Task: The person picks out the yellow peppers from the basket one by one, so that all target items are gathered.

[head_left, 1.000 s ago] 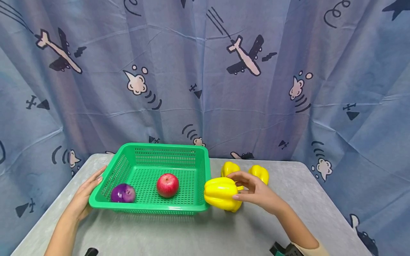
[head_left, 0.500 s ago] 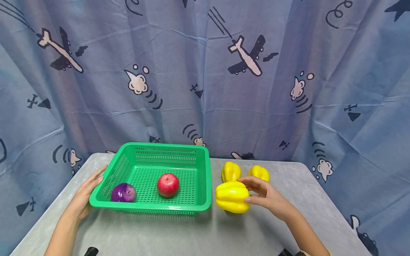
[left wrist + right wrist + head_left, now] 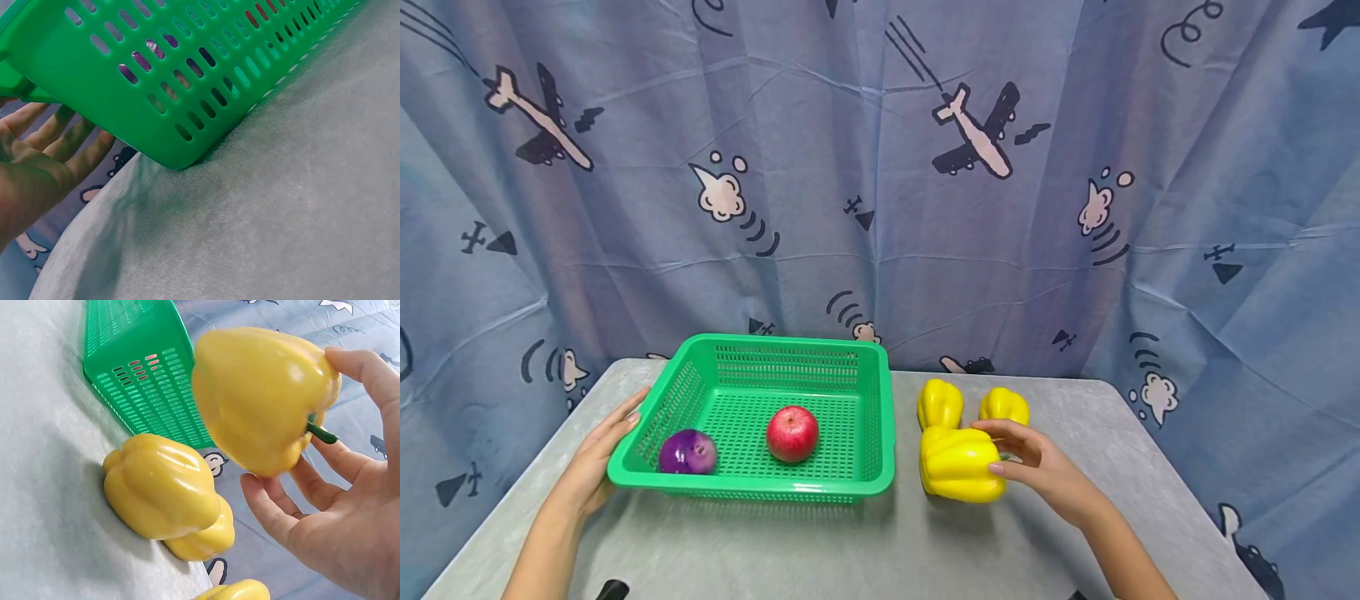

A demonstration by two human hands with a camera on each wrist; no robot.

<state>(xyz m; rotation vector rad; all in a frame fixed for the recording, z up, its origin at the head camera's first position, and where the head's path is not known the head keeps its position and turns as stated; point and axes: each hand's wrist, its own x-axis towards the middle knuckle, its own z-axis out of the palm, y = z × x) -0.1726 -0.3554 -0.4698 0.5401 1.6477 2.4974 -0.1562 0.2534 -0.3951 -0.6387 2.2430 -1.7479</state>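
Note:
My right hand (image 3: 1037, 467) holds a yellow bell pepper (image 3: 262, 394) by its stem end, thumb and fingertips spread around it. In the right wrist view the pepper is raised over the table, its green stem facing the palm. Below it another yellow pepper (image 3: 159, 487) lies on the table, mostly covered in the head view. Two more, a left pepper (image 3: 940, 402) and a right pepper (image 3: 1004, 405), sit behind. My left hand (image 3: 597, 454) rests against the left side of the green basket (image 3: 752, 483), straight fingers (image 3: 59, 147) at the outside under its rim.
Inside the basket lie a red apple (image 3: 792, 434) and a shiny purple round item (image 3: 688, 452) with a paler patch. All of it stands on a grey table (image 3: 820, 554). A blue curtain (image 3: 820, 167) with printed planes hangs right behind the table's back edge.
The right hand has carried its pepper rightward, away from the basket's right rim. The left hand and the basket have stayed in place.

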